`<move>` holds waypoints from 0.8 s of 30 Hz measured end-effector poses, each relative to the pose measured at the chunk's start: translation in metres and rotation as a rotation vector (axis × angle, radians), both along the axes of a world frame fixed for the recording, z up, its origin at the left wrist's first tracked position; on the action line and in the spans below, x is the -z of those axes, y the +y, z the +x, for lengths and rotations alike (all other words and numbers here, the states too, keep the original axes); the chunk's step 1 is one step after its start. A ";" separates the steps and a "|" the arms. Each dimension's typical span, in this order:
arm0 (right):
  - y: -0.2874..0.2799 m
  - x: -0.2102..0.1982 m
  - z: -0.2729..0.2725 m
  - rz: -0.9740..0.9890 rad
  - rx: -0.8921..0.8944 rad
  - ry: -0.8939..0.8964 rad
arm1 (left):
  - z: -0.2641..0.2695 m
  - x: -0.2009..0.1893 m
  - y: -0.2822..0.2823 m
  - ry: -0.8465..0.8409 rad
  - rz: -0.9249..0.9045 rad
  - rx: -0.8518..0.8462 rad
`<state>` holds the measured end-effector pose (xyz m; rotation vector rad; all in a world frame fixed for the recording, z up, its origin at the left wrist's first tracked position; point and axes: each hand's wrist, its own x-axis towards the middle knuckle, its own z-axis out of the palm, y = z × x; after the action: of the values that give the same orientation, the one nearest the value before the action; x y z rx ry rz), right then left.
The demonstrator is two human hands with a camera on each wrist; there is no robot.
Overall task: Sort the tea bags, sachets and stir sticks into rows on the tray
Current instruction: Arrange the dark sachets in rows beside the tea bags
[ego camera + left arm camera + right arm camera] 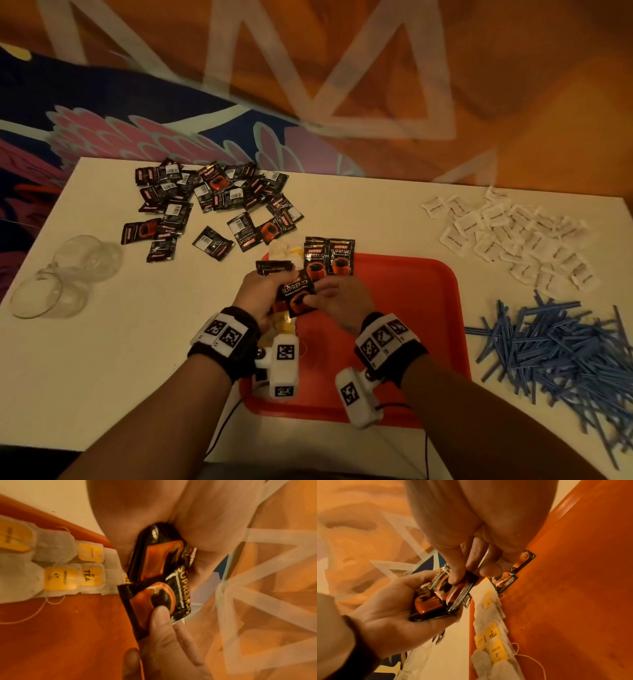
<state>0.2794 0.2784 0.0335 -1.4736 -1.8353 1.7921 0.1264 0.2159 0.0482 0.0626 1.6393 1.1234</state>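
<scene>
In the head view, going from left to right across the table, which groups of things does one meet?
Glass cups → loose pile of black coffee sachets → left hand → right hand, both holding sachets over the red tray → white sachets, with blue stir sticks nearer.

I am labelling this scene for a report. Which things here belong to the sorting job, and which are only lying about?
Belong to the job:
- red tray
- tea bags along its left edge
- coffee sachets: loose pile, two on the tray, a stack in the left hand, one pinched by the right hand
- white sachets
- blue stir sticks

Only lying about:
- two clear glass cups
</scene>
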 end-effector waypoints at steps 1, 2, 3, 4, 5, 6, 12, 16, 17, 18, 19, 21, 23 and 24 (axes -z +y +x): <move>0.001 0.001 0.001 0.013 -0.002 0.002 | 0.000 0.000 0.002 0.000 -0.016 0.015; 0.002 0.002 0.002 0.024 -0.005 0.001 | -0.001 0.001 0.003 -0.004 -0.030 0.028; 0.003 0.004 0.003 0.027 -0.004 -0.003 | -0.002 0.001 0.004 -0.013 -0.038 0.038; 0.004 0.006 0.004 0.019 -0.001 -0.009 | -0.002 0.002 0.004 -0.023 -0.039 0.042; 0.004 0.008 0.005 0.007 0.005 -0.014 | -0.002 0.003 0.005 -0.026 -0.038 0.044; 0.005 0.012 0.007 0.000 0.012 -0.026 | -0.002 0.003 0.006 -0.016 -0.039 0.050; 0.026 0.032 0.020 0.040 0.084 -0.249 | -0.014 0.015 0.014 0.152 -0.117 -0.083; 0.052 0.040 0.030 0.044 0.163 -0.367 | -0.021 0.018 0.015 0.276 -0.059 0.043; 0.058 0.041 0.031 0.046 0.183 -0.376 | -0.021 0.017 0.016 0.344 -0.043 0.130; 0.062 0.042 0.030 0.047 0.195 -0.383 | -0.021 0.016 0.017 0.416 -0.037 0.239; 0.066 0.044 0.030 0.049 0.198 -0.389 | -0.021 0.015 0.019 0.490 -0.039 0.354; 0.071 0.047 0.028 0.042 0.190 -0.407 | -0.020 0.016 0.024 0.649 -0.053 0.593; 0.074 0.048 0.025 0.026 0.197 -0.421 | -0.017 0.015 0.031 0.789 -0.035 0.780; 0.075 0.049 0.023 0.016 0.206 -0.428 | -0.016 0.015 0.034 0.834 -0.022 0.850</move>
<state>0.3024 0.3537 -0.0157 -2.0811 -1.7764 1.4453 0.1108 0.2503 0.0336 1.2291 2.0035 0.4009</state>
